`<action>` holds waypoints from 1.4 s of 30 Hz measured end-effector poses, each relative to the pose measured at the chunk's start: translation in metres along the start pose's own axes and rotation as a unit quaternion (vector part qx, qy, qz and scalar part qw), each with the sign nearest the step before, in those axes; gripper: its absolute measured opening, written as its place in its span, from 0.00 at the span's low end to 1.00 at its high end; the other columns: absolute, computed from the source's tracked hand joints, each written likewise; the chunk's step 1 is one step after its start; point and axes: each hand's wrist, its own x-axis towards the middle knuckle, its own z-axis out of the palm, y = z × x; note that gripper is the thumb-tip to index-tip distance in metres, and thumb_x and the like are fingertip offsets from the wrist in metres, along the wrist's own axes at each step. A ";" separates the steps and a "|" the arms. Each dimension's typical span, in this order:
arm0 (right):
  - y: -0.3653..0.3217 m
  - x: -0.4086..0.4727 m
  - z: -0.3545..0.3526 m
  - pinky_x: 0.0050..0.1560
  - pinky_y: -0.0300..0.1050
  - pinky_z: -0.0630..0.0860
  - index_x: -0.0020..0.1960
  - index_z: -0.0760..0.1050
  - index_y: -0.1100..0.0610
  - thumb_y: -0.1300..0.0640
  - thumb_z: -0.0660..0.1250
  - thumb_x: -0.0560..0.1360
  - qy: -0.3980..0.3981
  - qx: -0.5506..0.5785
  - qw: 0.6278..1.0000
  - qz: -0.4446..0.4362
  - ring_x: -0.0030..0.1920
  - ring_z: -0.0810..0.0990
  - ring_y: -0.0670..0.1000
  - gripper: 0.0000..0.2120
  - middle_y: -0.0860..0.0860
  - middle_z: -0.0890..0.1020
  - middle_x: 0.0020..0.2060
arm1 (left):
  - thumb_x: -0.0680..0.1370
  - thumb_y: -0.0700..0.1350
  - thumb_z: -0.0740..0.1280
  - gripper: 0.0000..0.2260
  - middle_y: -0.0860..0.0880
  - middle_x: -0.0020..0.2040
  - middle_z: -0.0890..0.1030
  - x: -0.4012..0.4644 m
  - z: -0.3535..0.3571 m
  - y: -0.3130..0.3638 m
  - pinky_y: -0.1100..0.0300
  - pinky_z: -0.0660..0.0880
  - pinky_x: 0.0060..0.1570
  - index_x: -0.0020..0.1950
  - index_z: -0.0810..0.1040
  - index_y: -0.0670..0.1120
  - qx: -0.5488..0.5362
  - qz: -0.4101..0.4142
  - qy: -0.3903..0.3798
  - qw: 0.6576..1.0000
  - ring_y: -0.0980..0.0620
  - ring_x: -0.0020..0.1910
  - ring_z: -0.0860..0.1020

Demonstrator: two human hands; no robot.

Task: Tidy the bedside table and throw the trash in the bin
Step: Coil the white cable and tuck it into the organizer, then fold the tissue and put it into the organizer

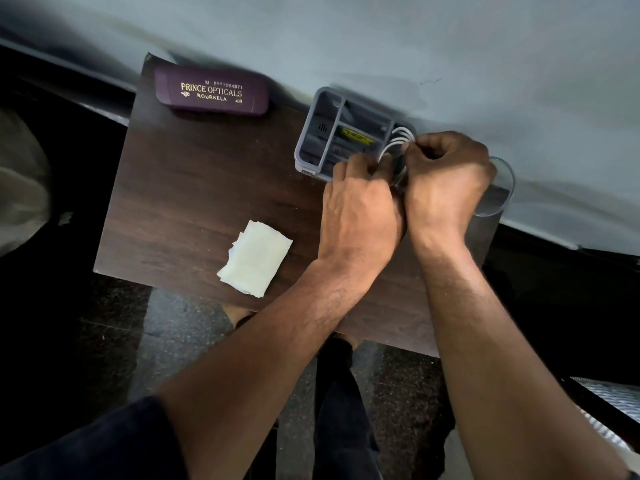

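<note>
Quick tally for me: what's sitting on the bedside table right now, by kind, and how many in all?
Spectacle case, maroon: 1
Grey compartment organiser: 1
White cable, held by the left hand and right hand: 1
Clear glass: 1
Folded tissue, white: 1
Total: 5

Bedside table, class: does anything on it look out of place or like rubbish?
Yes. A crumpled white tissue lies loose near the front edge of the table, apart from the rest; it looks like trash. The spectacle case sits askew at the back corner.
</note>
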 end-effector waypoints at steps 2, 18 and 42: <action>-0.003 0.000 0.000 0.39 0.25 0.75 0.47 0.86 0.56 0.59 0.72 0.74 0.006 0.001 1.000 -0.002 0.34 0.80 0.39 0.04 0.43 0.82 0.35 | 0.81 0.45 0.64 0.24 0.41 0.66 0.76 0.001 0.001 0.001 0.48 0.73 0.64 0.77 0.69 0.44 -0.032 -0.021 0.006 0.999 0.41 0.65 0.73; -0.011 0.002 0.001 0.45 0.36 0.75 0.51 0.83 0.56 0.53 0.71 0.76 -0.021 -0.132 0.991 0.004 0.46 0.83 0.51 0.08 0.52 0.86 0.48 | 0.78 0.37 0.64 0.16 0.41 0.63 0.79 -0.018 -0.003 -0.011 0.47 0.72 0.62 0.65 0.80 0.39 0.003 0.027 0.042 0.999 0.40 0.61 0.75; 0.019 -0.185 0.121 0.49 0.53 0.85 0.63 0.71 0.58 0.52 0.80 0.69 -0.148 0.022 0.942 0.300 0.45 0.87 0.57 0.28 0.55 0.83 0.48 | 0.78 0.40 0.64 0.19 0.44 0.65 0.79 -0.091 -0.043 -0.190 0.55 0.77 0.63 0.70 0.78 0.43 -0.163 -0.255 -0.036 0.952 0.48 0.59 0.80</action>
